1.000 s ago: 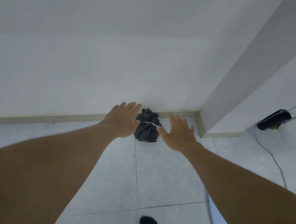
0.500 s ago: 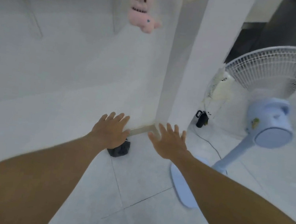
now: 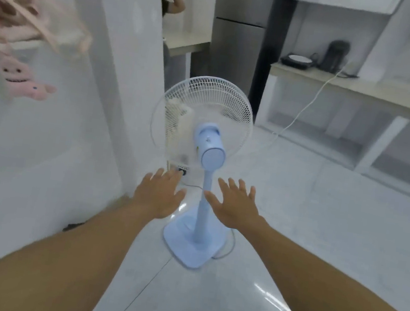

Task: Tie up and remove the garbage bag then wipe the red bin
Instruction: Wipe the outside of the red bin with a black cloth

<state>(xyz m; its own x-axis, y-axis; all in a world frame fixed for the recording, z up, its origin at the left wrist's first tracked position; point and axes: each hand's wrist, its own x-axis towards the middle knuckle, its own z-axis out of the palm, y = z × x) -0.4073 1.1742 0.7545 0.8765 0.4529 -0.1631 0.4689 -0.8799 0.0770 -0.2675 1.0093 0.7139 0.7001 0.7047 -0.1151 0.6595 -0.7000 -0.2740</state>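
White tiled floor (image 3: 321,226), kitchen-ish room, all a bit smeared. Left hand (image 3: 159,196) and right hand (image 3: 233,207) were both spread flat and empty, out over the blue fan (image 3: 209,153). No red bin in shot. The dark sliver (image 3: 73,226) by the pillar (image 3: 122,63) was maybe the garbage bag. I'd find the bin and a cloth next, steering round the fan.
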